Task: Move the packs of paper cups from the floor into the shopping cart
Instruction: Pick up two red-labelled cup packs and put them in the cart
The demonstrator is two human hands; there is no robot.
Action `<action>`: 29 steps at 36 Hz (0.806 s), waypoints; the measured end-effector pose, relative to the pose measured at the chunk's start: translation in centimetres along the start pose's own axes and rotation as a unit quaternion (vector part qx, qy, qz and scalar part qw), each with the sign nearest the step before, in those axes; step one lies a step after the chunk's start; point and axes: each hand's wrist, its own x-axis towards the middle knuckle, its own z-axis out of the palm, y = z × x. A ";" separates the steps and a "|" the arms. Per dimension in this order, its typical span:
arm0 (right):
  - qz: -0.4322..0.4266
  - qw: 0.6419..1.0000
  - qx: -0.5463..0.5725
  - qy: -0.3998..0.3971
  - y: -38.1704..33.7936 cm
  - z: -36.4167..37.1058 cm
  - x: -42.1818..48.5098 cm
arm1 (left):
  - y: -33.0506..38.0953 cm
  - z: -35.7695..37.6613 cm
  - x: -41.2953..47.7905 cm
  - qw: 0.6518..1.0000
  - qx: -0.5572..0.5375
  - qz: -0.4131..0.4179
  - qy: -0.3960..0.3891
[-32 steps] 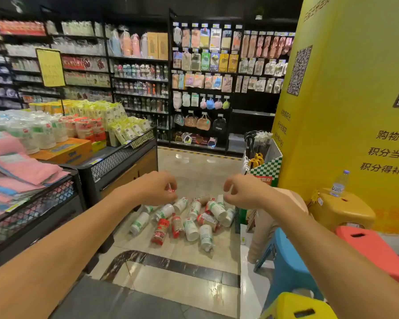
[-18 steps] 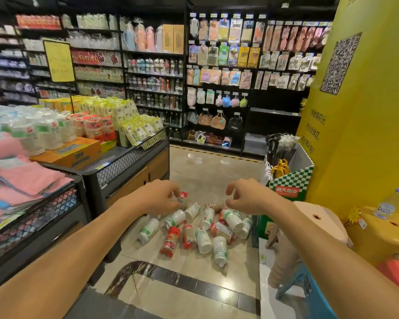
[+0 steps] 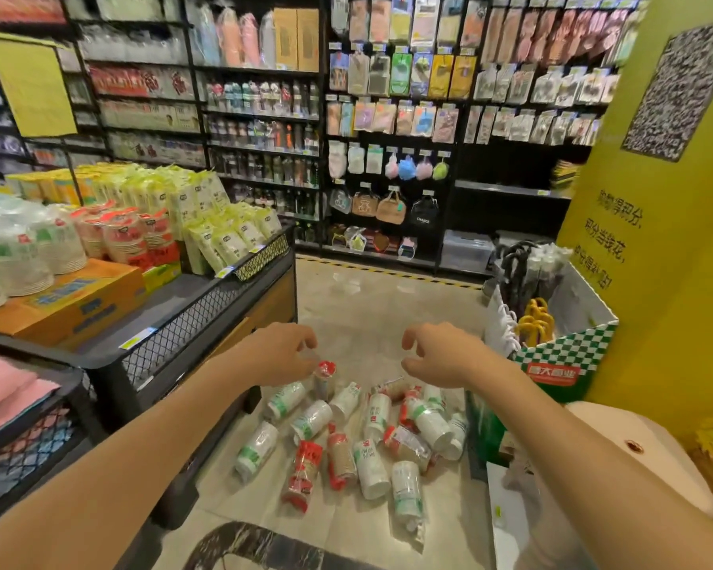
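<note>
Several packs of paper cups [image 3: 371,442] lie scattered on the beige floor ahead of me, some with green print, some with red. My left hand [image 3: 283,355] reaches out above the pile's far left side, fingers curled and apart, holding nothing. A red-topped pack [image 3: 325,380] stands just beside its fingertips. My right hand [image 3: 441,355] hovers over the pile's far right side, fingers spread and curved, empty. No shopping cart is in view.
A black mesh display table [image 3: 190,318] with stacked goods stands close on the left. A green checkered box of umbrellas [image 3: 560,355] and a yellow pillar [image 3: 667,240] stand on the right. A beige stool [image 3: 643,454] sits at lower right. Shelves line the back.
The view has moved forward and closer to the pile. Both hands have opened from loose fists to spread fingers and sit lower over the packs.
</note>
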 end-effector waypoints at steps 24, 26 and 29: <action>-0.034 0.995 0.046 -0.079 4.1 10.8 40.1 | -15.7 6.6 31.3 0.989 -0.082 -0.123 -0.022; -0.014 0.993 0.079 -0.087 3.9 14.1 43.1 | -18.4 9.6 34.1 0.983 -0.117 -0.137 -0.029; 0.028 0.985 0.142 -0.095 3.7 20.5 46.8 | -22.5 15.4 37.8 0.967 -0.184 -0.170 -0.049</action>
